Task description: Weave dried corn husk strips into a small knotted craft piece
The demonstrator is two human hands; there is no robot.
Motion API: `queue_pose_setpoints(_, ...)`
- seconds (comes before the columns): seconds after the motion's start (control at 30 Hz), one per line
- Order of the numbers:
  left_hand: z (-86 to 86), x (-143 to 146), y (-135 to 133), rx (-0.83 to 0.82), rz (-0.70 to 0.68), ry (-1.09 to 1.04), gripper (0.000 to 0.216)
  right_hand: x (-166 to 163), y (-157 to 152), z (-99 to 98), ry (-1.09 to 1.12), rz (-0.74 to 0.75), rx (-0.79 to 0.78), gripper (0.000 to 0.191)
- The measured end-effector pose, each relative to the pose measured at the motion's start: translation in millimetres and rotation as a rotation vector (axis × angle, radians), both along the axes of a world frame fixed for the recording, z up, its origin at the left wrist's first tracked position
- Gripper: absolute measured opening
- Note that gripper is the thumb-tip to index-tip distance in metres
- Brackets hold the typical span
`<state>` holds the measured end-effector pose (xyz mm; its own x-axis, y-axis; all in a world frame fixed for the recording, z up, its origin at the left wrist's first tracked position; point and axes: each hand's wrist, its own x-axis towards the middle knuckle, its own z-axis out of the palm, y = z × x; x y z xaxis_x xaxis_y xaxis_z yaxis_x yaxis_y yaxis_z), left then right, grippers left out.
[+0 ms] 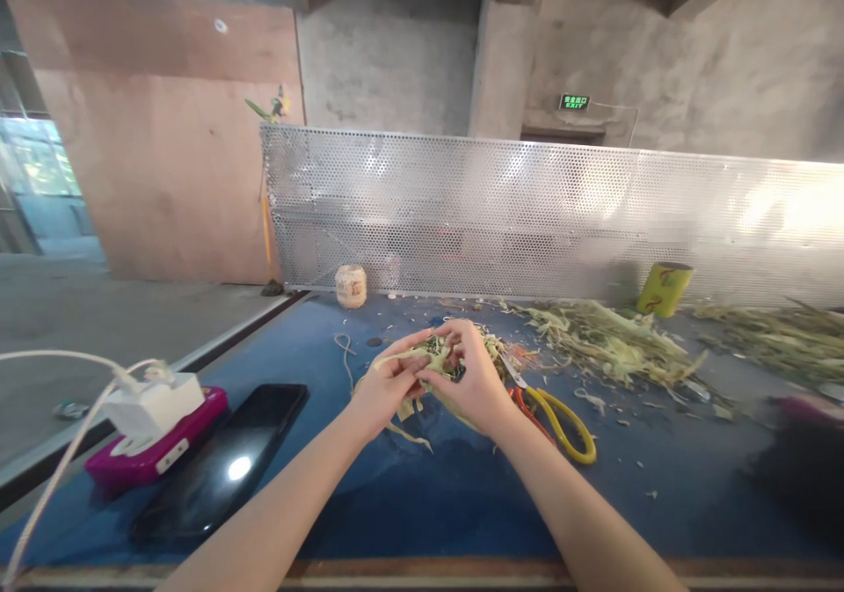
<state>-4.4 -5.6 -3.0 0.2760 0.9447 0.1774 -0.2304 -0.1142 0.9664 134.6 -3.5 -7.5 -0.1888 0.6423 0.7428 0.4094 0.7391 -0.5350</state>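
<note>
Both hands meet above the middle of the blue table, thumbs close together. My left hand (379, 390) has its fingers closed on a pale green husk strip (435, 361), which looks like dried corn husk. From the other side, my right hand (476, 381) pinches the same strip, fingers curled over it. Loose husk bits lie under and behind the hands, partly hidden by them. Just right of my right hand rests a pair of scissors (573, 438) with yellow and red handles, blades pointing away. A thin cord (346, 354) lies left of the hands.
A black phone (224, 460) and a magenta power strip (132, 469) with a white charger (155, 407) lie at left. Behind stand a twine roll (351, 287), a yellow can (665, 289) and a perforated metal panel (462, 214). A husk heap (603, 337) spreads at right.
</note>
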Motion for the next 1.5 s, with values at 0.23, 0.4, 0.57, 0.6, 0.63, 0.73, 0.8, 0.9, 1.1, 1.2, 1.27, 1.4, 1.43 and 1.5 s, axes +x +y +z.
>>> queue_pose_setpoints(0.23,-1.7,-5,4,0.075,0.092,0.008,0.051,-3,6,-7.3,-0.008,-0.028,-0.333,0.046)
queue_pose_setpoints(0.4,-5.8,-6,7,0.152,0.11,0.107,0.048,-5,8,-10.3,0.051,0.089,-0.468,0.035)
queue_pose_setpoints(0.57,-5.7,-5,6,0.063,0.097,-0.044,0.06,-5,10,-8.1,0.189,0.267,-0.522,0.026)
queue_pose_setpoints(0.6,-5.1,-4,6,0.045,0.092,-0.076,0.062,-5,10,-6.7,0.204,0.271,-0.518,0.024)
queue_pose_setpoints(0.63,-4.1,-4,5,0.025,0.085,-0.107,0.065,-4,10,-5.3,0.219,0.27,-0.514,0.023)
queue_pose_setpoints(0.73,0.5,-3,3,-0.042,0.056,-0.206,0.076,-2,9,-1.5,0.284,0.285,-0.531,0.025)
queue_pose_setpoints(0.8,3.7,-2,1,-0.072,0.038,-0.256,0.082,-1,8,0.3,0.344,0.332,-0.559,0.032)
queue_pose_setpoints(0.9,5.7,-2,0,-0.084,0.044,-0.303,0.086,-1,7,2.8,0.427,0.395,-0.603,0.039)
queue_pose_setpoints(1.1,3.1,-4,2,-0.032,0.045,-0.306,0.089,-1,6,4.8,0.536,0.43,-0.651,0.029)
queue_pose_setpoints(1.2,3.2,-4,2,-0.026,0.07,-0.289,0.093,0,7,2.7,0.49,0.472,-0.648,0.027)
queue_pose_setpoints(1.27,3.5,-4,1,-0.022,0.083,-0.261,0.093,0,8,1.3,0.469,0.469,-0.655,0.028)
queue_pose_setpoints(1.4,3.1,-3,1,0.006,0.077,-0.195,0.089,-1,10,-0.4,0.518,0.461,-0.679,0.028)
queue_pose_setpoints(1.43,2.9,-3,1,0.015,0.078,-0.185,0.089,-1,10,-0.5,0.525,0.461,-0.68,0.027)
queue_pose_setpoints(1.5,2.6,-3,1,0.028,0.083,-0.172,0.089,-1,10,-0.5,0.53,0.452,-0.674,0.026)
